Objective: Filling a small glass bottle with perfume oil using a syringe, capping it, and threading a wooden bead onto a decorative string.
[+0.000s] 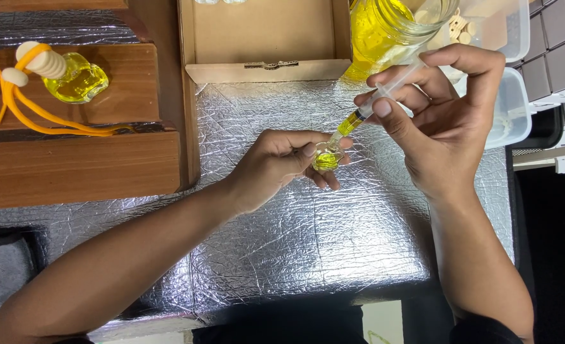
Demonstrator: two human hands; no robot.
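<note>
Over crinkled foil, left hand [276, 162] grips a tiny yellow-filled bottle [326, 157]; right hand [445, 121] grasps the syringe [375, 102].

a small craft workbench: crinkled foil-covered table [308, 242], wooden display steps [78, 165], an open cardboard box [266, 38], jar of yellow liquid [384, 28], plastic parts bins [508, 32].
</note>
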